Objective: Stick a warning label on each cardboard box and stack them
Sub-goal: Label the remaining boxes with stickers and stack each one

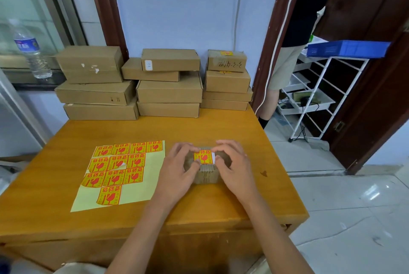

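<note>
We see a small cardboard box [207, 168] on the wooden table [66, 214], with a red-and-yellow warning label [203, 157] on its top. Our left hand [180, 168] and right hand [234, 168] curl round the box at nine and three o'clock, fingertips pressing the label's edges. The sticker sheet [141, 187] lies at nine o'clock, stacked boxes [169, 93] at twelve.

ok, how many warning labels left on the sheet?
11 labels on the backing sheet: four in the top row, three in the second, three in the third, one at the bottom. None look hidden.
</note>
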Action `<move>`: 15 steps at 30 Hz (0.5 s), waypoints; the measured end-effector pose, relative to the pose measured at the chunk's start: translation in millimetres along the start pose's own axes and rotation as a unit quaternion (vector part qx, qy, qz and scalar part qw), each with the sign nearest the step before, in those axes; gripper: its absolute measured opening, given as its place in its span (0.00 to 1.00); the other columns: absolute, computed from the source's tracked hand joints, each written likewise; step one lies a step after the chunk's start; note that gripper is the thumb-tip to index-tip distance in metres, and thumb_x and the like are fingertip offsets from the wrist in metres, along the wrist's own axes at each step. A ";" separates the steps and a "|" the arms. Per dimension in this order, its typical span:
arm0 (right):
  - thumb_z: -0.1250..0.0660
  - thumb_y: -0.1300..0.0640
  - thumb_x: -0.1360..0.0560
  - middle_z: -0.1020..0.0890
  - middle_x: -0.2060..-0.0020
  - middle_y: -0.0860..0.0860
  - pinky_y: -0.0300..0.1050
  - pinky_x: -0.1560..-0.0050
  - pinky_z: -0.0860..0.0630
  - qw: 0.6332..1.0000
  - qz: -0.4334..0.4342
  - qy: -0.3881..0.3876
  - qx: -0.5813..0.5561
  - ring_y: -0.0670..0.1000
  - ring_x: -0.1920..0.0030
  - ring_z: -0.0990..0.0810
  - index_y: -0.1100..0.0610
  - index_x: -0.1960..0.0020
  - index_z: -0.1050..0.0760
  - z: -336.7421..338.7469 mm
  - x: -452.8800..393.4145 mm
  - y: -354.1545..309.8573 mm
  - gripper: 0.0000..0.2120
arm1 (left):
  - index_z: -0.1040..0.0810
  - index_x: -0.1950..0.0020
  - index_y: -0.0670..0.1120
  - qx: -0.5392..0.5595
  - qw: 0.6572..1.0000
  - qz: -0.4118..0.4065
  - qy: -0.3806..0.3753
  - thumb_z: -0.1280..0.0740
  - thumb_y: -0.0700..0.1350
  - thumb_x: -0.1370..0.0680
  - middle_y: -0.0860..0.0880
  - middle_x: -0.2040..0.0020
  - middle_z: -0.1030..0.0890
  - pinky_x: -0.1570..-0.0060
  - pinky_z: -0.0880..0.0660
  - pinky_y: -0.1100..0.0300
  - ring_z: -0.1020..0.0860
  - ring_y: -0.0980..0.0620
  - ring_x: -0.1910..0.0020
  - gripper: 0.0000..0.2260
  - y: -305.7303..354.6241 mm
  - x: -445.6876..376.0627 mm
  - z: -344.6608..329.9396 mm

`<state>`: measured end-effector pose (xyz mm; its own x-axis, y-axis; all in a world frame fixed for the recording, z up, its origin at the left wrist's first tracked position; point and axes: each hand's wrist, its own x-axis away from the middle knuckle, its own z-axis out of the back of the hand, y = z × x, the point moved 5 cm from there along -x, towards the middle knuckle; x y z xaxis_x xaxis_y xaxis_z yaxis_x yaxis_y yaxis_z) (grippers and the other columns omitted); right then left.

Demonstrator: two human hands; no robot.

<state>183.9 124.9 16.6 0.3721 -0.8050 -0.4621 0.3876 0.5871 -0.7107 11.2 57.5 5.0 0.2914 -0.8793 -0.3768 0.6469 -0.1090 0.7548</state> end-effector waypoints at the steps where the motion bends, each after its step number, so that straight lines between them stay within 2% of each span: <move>1: 0.38 0.50 0.23 0.21 0.40 0.40 0.40 0.38 0.29 1.000 -0.001 -0.001 -0.004 0.44 0.33 0.26 0.48 0.47 0.19 -0.5 -0.4 1.1 0.11 | 0.23 0.39 0.59 -0.002 1.000 -0.003 0.000 0.33 0.49 0.20 0.62 0.38 0.29 0.45 0.20 0.55 0.31 0.64 0.35 0.10 -0.7 -0.9 -0.6; 5: 0.37 0.53 0.24 0.20 0.42 0.41 0.38 0.38 0.29 1.000 -0.003 0.000 -0.004 0.44 0.34 0.25 0.49 0.47 0.18 -2.0 -2.4 4.3 0.10 | 0.24 0.40 0.58 -0.015 1.000 -0.013 0.002 0.34 0.51 0.21 0.61 0.40 0.29 0.44 0.21 0.54 0.31 0.63 0.36 0.10 -1.7 -2.7 -1.2; 8: 0.37 0.53 0.24 0.20 0.43 0.41 0.37 0.37 0.29 1.000 -0.006 -0.001 -0.009 0.45 0.34 0.25 0.49 0.47 0.18 -2.6 -2.1 3.8 0.10 | 0.25 0.40 0.60 -0.023 1.000 -0.010 0.007 0.37 0.59 0.22 0.62 0.40 0.29 0.45 0.21 0.53 0.29 0.61 0.38 0.12 0.9 -1.2 -0.7; 11: 0.38 0.53 0.25 0.20 0.44 0.41 0.36 0.38 0.30 1.000 -0.006 0.008 -0.006 0.44 0.36 0.25 0.50 0.48 0.18 -1.2 -3.2 5.6 0.11 | 0.25 0.39 0.59 -0.046 0.999 -0.010 -0.001 0.40 0.68 0.23 0.61 0.39 0.30 0.45 0.22 0.58 0.29 0.61 0.39 0.19 9.3 -0.6 -0.6; 15: 0.37 0.55 0.26 0.20 0.46 0.41 0.40 0.38 0.28 1.000 -0.017 0.018 -0.019 0.44 0.38 0.24 0.50 0.49 0.18 0.6 -5.0 9.3 0.10 | 0.30 0.32 0.60 -0.142 0.984 -0.037 -0.100 0.33 0.73 0.31 0.61 0.33 0.34 0.46 0.27 0.65 0.29 0.60 0.39 0.31 13.0 -3.5 1.1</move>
<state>186.1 134.5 12.6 0.3295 -0.8270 -0.4556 0.3665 0.5567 -0.7455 17.8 58.7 16.7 0.1107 -0.9503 -0.2909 0.8399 -0.0670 0.5387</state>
